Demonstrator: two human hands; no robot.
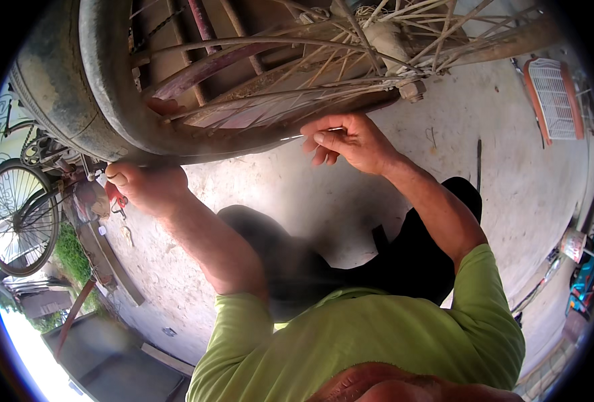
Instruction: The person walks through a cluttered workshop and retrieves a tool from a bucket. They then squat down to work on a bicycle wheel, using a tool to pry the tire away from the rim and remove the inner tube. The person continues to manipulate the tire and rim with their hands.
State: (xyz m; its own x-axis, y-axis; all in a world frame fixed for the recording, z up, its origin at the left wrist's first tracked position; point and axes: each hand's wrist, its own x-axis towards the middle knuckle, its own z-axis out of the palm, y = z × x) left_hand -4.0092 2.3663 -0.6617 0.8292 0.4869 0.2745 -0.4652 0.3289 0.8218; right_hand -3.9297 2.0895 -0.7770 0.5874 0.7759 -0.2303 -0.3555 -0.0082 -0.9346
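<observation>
Rust-brown, a spoked wheel (240,139) stands above both hands. The left hand (148,189) grips the worn tyre (55,74) low down (fingertips mostly hidden); the right hand (354,144) has its fingers narrowly apart beside the rim, whether holding anything I cannot tell.

The wheel (210,137) spanned the upper left and top centre, above the person (390,335). A bicycle (19,220) stood far left. On the floor (511,208), a rod (479,164) lay below and left of the upper-right basket (553,99).
</observation>
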